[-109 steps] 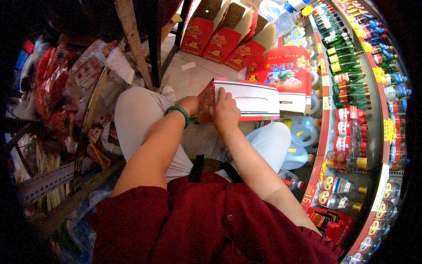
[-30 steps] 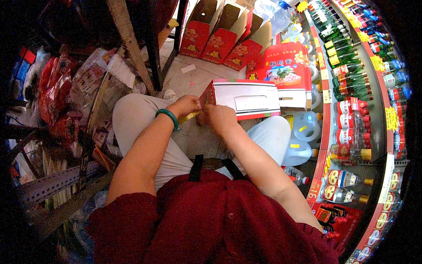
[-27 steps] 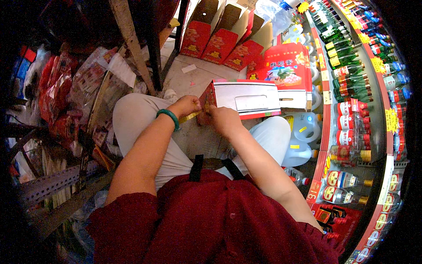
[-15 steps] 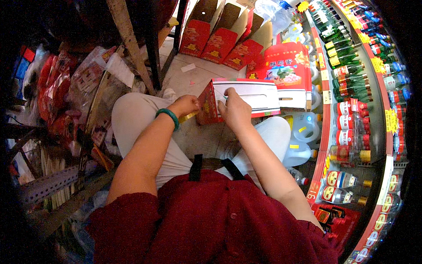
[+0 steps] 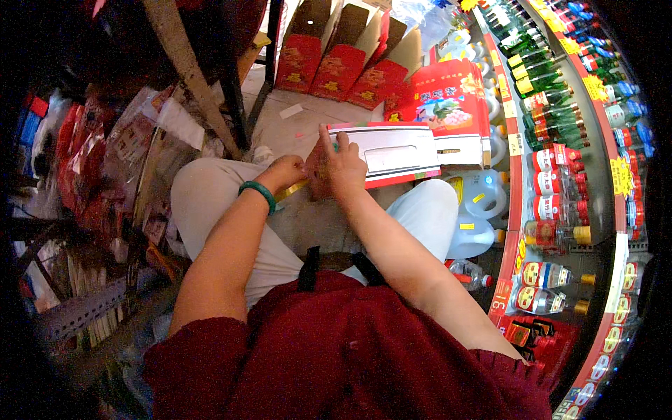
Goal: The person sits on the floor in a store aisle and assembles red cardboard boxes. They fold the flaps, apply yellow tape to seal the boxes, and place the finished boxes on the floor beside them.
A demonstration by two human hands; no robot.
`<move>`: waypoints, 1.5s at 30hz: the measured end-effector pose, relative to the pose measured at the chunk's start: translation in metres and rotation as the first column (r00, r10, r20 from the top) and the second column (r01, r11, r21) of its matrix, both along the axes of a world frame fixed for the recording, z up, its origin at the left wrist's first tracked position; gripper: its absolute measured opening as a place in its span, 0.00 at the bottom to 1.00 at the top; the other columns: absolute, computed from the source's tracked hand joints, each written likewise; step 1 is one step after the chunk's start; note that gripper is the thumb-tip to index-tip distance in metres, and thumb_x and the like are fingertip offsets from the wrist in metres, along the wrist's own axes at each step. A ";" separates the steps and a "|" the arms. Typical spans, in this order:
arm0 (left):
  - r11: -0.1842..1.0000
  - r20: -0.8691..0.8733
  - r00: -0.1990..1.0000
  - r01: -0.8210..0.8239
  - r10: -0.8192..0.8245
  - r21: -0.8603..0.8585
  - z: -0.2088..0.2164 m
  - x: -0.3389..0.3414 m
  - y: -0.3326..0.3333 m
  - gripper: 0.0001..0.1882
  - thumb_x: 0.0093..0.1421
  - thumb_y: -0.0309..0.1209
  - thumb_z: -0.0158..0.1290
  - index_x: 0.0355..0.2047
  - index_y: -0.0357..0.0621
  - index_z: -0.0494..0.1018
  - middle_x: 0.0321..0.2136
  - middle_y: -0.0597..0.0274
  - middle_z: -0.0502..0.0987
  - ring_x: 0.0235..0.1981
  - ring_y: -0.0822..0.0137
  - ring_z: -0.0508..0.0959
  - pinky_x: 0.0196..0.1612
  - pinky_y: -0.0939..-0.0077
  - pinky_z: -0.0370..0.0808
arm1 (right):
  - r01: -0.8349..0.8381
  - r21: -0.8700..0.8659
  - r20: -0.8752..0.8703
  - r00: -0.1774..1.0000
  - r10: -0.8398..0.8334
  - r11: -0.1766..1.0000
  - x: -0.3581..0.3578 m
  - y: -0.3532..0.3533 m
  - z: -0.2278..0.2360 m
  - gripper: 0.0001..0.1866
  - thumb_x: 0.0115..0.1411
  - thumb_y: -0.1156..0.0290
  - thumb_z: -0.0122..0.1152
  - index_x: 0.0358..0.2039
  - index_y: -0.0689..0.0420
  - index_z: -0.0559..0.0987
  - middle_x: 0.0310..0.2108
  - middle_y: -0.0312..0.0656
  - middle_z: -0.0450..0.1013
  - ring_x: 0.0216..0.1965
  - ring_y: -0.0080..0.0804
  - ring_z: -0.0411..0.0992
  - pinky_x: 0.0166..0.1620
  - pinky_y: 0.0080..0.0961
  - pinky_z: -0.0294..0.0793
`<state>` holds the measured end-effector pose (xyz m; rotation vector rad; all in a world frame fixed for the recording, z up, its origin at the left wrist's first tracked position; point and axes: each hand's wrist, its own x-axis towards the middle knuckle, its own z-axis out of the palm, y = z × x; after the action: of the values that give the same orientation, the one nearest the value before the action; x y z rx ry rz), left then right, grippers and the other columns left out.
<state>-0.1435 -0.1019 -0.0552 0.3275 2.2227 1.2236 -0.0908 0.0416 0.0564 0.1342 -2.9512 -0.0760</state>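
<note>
Clock positions are taken from the centre of the red-and-white carton [image 5: 399, 150], which is laid on its side past the person's right knee [image 5: 437, 199], presumably to keep its left end within reach of both hands.

The right hand [image 5: 344, 164] is laid over that end's upper edge, index finger extended and the other fingers partly spread; pressing or smoothing is judged more likely than gripping. A greenish patch between its fingers cannot be identified.

The left hand [image 5: 285, 171] is placed at 9 o'clock, fingers curled in; whether anything is pinched cannot be told. A gold-coloured strip [image 5: 290, 188] is seen just below it.

Red cartons with raised flaps [image 5: 339, 70] are stood in a row at 11 o'clock, probably to save floor space. An illustrated red carton [image 5: 448, 94] is set at 1–2 o'clock, translucent jugs [image 5: 476, 236] at 4.
</note>
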 end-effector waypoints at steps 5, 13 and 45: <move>0.983 0.112 0.993 -0.065 0.046 0.172 -0.029 0.001 -0.016 0.12 0.49 0.36 0.56 0.26 0.39 0.73 0.24 0.54 0.76 0.28 0.63 0.75 0.34 0.70 0.70 | -0.089 -0.056 -0.060 0.995 0.085 0.994 0.000 -0.003 -0.007 0.35 0.51 0.66 0.55 0.59 0.40 0.56 0.45 0.44 0.64 0.33 0.40 0.68 0.21 0.32 0.74; 0.990 0.107 0.993 -0.068 0.055 0.122 0.031 0.005 -0.003 0.09 0.49 0.33 0.56 0.24 0.40 0.71 0.21 0.61 0.73 0.24 0.69 0.71 0.29 0.72 0.69 | 0.184 -0.596 -0.039 0.966 -0.256 0.781 0.024 0.074 0.035 0.22 0.57 0.68 0.51 0.50 0.61 0.63 0.40 0.52 0.68 0.43 0.50 0.67 0.45 0.39 0.67; 0.981 0.108 0.982 -0.164 0.152 0.108 0.062 0.006 0.004 0.06 0.53 0.29 0.55 0.27 0.41 0.70 0.24 0.67 0.72 0.26 0.73 0.71 0.31 0.77 0.69 | 0.474 -0.065 -0.359 0.810 -0.464 0.878 0.098 0.358 0.115 0.15 0.54 0.69 0.52 0.41 0.62 0.75 0.39 0.52 0.72 0.42 0.50 0.69 0.48 0.38 0.67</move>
<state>-0.1371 -0.0976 0.0067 0.1332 2.1293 1.4261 0.0071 0.3994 0.1712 -0.5560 -2.5372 -0.1870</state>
